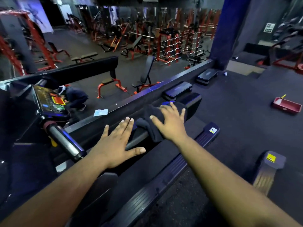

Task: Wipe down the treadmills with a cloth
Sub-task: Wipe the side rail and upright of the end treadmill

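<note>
Wiping underway: right hand point(170, 122) presses flat, fingers spread, on the cloth point(154, 122) over the treadmill point(147, 185) rail; left hand point(117, 141) rests open beside it; console untouched, judging by position.

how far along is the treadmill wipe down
Done: cannot tell, no surface looks clearly wiped. In hand: the right hand presses a dark cloth over the treadmill handrail, with the left hand spread flat beside it. Left: the console and side rail.
</note>
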{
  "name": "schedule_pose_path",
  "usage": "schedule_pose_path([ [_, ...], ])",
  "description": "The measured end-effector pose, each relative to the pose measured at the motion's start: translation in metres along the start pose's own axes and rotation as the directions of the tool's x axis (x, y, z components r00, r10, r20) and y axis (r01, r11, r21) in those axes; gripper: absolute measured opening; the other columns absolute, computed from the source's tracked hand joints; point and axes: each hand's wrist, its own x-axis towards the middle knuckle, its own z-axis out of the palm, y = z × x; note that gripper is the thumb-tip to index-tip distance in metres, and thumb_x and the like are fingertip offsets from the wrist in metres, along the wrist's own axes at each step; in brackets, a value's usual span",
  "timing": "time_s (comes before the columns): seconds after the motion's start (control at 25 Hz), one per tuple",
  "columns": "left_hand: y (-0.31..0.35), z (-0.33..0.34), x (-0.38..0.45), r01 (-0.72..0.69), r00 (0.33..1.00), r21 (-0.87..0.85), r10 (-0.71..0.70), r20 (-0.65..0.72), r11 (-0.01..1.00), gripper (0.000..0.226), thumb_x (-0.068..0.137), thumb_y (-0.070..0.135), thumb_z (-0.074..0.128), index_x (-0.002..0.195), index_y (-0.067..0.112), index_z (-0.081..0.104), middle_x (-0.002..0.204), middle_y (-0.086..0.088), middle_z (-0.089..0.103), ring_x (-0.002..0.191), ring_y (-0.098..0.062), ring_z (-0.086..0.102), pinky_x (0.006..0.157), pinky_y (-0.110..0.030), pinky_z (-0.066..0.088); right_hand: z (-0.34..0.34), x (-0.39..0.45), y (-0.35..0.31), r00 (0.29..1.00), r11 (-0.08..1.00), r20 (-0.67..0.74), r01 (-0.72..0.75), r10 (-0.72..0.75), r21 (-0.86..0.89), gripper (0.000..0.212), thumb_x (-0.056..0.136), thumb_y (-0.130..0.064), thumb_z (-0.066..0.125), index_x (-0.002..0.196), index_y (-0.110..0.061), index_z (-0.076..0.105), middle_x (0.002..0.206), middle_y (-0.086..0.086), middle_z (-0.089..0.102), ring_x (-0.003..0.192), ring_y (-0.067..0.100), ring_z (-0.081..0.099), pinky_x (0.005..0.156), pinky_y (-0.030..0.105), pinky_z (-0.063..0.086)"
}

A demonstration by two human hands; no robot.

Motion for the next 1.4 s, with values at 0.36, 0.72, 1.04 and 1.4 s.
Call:
schedule_pose_path([
  [0.36, -0.013, 0.006, -0.056, 0.078, 0.992, 0.126, -0.065, -0.105, 0.989, 0.112, 0.073, 0.092, 0.002, 0.153, 0.018, -0.025, 0.163, 0.001, -0.025, 0.152, -0.013, -0.014, 0.121, -0.059, -0.004, 0.003, -0.012, -0.026, 0.998, 0.994, -0.011, -0.059, 0.058, -0.089, 0.061, 0.095, -0.063, 0.04, 0.139, -0.023, 0.05, 0.153, -0.001, 0.041, 0.151, 0.024, 0.016, 0.12, 0.062, 0.003],
  [0.72, -0.08, 0.013, -0.185, 0.159, 0.978, 0.081, -0.146, -0.148, 0.984, 0.119, 0.064, 0.092, -0.01, 0.154, 0.016, -0.022, 0.164, 0.0, -0.022, 0.152, -0.014, -0.015, 0.119, -0.062, -0.006, 0.027, -0.079, -0.143, 0.942, 0.933, 0.124, 0.328, -0.312, -0.145, 0.073, 0.084, -0.082, 0.026, 0.13, -0.036, 0.059, 0.132, -0.011, 0.062, 0.13, 0.016, 0.05, 0.114, 0.051, 0.025],
  [1.04, -0.147, 0.028, -0.282, 0.22, 0.965, 0.058, -0.208, -0.16, 0.974, 0.117, 0.068, 0.096, -0.004, 0.153, 0.018, -0.024, 0.163, 0.001, -0.023, 0.151, -0.012, -0.017, 0.118, -0.063, -0.008, 0.082, -0.176, -0.277, 0.936, 0.916, 0.093, 0.352, -0.341, -0.19, 0.065, 0.089, -0.069, 0.03, 0.137, -0.031, 0.052, 0.137, -0.006, 0.058, 0.136, 0.022, 0.043, 0.117, 0.054, 0.022],
  [1.4, -0.173, 0.033, -0.319, 0.198, 0.963, 0.035, -0.188, -0.194, 0.98, 0.117, 0.062, 0.096, -0.014, 0.15, 0.02, -0.027, 0.164, 0.003, -0.022, 0.151, -0.012, -0.017, 0.119, -0.062, -0.007, 0.098, -0.206, -0.314, 0.963, 0.928, -0.011, 0.255, -0.268, -0.273, 0.065, 0.089, -0.065, 0.032, 0.136, -0.025, 0.055, 0.132, 0.001, 0.061, 0.127, 0.028, 0.051, 0.113, 0.051, 0.027],
])
